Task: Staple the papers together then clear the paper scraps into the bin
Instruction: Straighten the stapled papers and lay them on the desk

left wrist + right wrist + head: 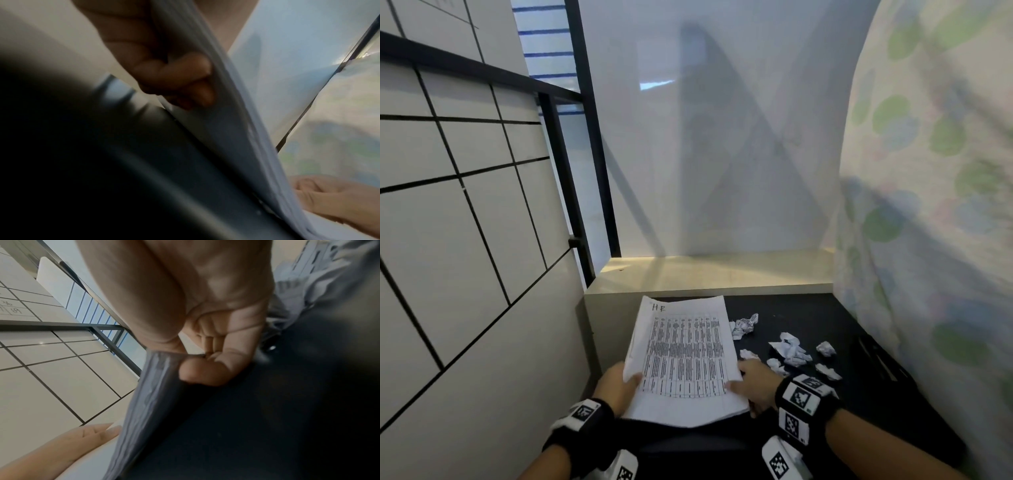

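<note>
Head view: the stack of printed papers sits low in the frame at about 6 o'clock, its near end lifted off the black bench and its far end reaching toward 12 o'clock. The left hand grips the near left edge, thumb on top, at roughly 8 o'clock of the sheet. The right hand pinches the near right edge at about 4 o'clock. Crumpled paper scraps lie scattered on the bench just to the right, at 3 o'clock of the stack. No stapler or bin can be made out.

Left wrist view: the left hand's fingers curl under the sheaf, whose edges fan apart a little as they run down toward 5 o'clock. The other hand shows at the far corner.

Right wrist view: the right thumb and fingers close on the loose sheet edges, which sag and ripple.

Judging by this, the stack is light, limp and slippery between leaves; it should be held at two opposite edges, tapped square, then pinched near one corner for stapling. The scraps look featherweight and springy, best gathered with a cupped hand.
</note>
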`<state>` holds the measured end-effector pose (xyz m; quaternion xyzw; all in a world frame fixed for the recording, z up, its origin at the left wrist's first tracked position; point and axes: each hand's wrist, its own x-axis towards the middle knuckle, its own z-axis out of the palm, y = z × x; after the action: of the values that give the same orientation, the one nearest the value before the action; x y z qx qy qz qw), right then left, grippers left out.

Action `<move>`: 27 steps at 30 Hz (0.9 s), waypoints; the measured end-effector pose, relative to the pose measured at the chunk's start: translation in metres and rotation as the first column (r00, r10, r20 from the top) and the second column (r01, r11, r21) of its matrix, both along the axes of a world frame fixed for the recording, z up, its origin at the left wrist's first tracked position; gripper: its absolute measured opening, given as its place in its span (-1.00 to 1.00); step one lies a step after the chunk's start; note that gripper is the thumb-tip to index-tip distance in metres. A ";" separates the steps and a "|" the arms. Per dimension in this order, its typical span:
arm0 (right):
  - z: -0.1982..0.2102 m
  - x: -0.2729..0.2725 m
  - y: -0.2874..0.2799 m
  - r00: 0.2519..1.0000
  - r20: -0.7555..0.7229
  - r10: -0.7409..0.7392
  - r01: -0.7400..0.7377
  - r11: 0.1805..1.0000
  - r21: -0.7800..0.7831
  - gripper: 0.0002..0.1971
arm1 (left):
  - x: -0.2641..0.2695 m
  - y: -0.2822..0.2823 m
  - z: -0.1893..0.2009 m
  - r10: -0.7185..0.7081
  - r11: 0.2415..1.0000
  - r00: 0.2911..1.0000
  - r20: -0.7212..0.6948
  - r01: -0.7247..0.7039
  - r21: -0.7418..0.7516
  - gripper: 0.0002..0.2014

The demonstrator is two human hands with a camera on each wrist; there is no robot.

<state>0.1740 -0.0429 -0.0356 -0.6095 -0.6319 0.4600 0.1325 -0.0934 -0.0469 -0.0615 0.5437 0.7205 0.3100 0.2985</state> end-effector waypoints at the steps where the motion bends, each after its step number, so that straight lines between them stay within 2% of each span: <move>1: 0.001 0.004 -0.002 1.000 0.006 0.003 -0.003 1.000 0.005 -0.72 | 0.004 0.001 0.002 -0.013 1.000 1.000 -0.009 0.013 -0.007 -0.72; 3: 0.003 0.012 -0.006 1.000 0.025 0.011 -0.012 1.000 0.026 -0.87 | 0.014 0.004 0.006 -0.039 0.998 0.999 -0.026 0.038 -0.044 -0.68; 5: 0.004 0.021 -0.008 0.999 0.036 0.012 -0.014 0.999 0.034 -0.91 | 0.023 0.006 0.010 -0.072 0.994 0.995 -0.066 0.066 -0.090 -0.64; 9: 0.003 0.033 -0.008 0.999 0.043 -0.007 0.006 1.000 0.020 -0.77 | 0.031 0.005 0.014 -0.121 0.982 0.987 -0.104 0.105 -0.154 -0.56; 13: -0.001 0.037 -0.008 0.999 0.038 -0.002 0.000 0.999 0.048 -0.70 | 0.026 0.005 0.016 -0.121 0.979 0.989 -0.087 0.104 -0.177 -0.23; 17: -0.004 0.036 -0.007 0.997 0.071 0.020 -0.025 0.997 0.067 -0.65 | 0.023 0.001 0.022 -0.174 0.974 0.960 -0.219 0.135 -0.183 -0.42; 21: -0.003 0.033 -0.005 0.993 0.113 0.039 -0.049 0.995 0.087 -0.58 | 0.012 -0.001 0.022 -0.227 0.961 0.942 -0.246 0.176 -0.212 -0.59; 27: -0.002 0.027 -0.005 0.969 0.239 0.064 -0.096 0.987 0.126 -0.52 | 0.004 0.003 0.025 -0.269 0.949 0.885 -0.381 0.177 -0.260 -0.58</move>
<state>0.2009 -0.0480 -0.0378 -0.6229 -0.6972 0.3457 0.0798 -0.0894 -0.0444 -0.0361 0.6402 0.7290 0.0714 0.2315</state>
